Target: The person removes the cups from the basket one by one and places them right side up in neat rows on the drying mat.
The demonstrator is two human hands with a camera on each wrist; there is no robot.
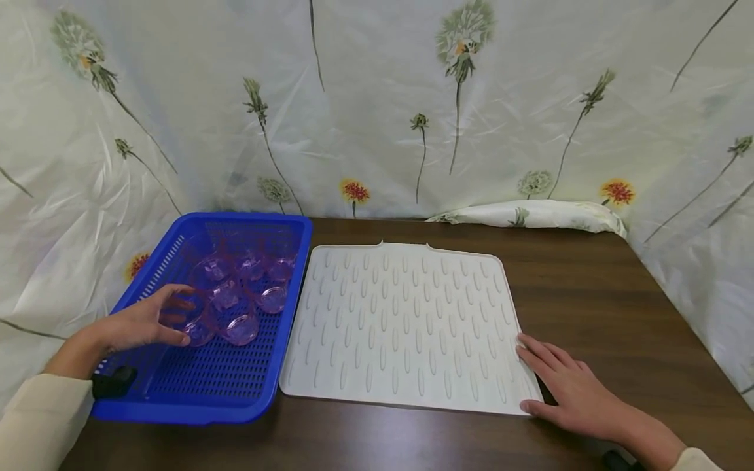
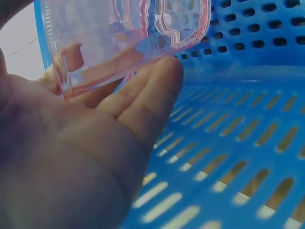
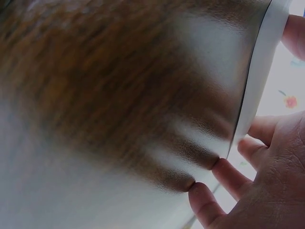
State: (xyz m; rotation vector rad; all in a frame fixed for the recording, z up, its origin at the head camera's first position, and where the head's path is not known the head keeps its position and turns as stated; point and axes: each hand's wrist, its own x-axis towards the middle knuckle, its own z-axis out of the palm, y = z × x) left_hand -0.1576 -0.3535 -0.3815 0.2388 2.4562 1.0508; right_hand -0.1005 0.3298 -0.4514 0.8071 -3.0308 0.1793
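The left grip [image 1: 141, 320] curls round 1 pink cup [image 2: 105, 38]; I'd lift it straight, clear of the other cups [image 1: 241, 329], the right grip [image 1: 574, 389] spread at the white mat's [image 1: 406, 327] edge.

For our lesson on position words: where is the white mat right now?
In the head view, the white mat lies mid-picture on the brown table, just right of the blue basket.

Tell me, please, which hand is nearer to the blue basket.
Left. The left hand is in the basket, holding a cup; the right hand touches the mat at its edge farthest from the basket.
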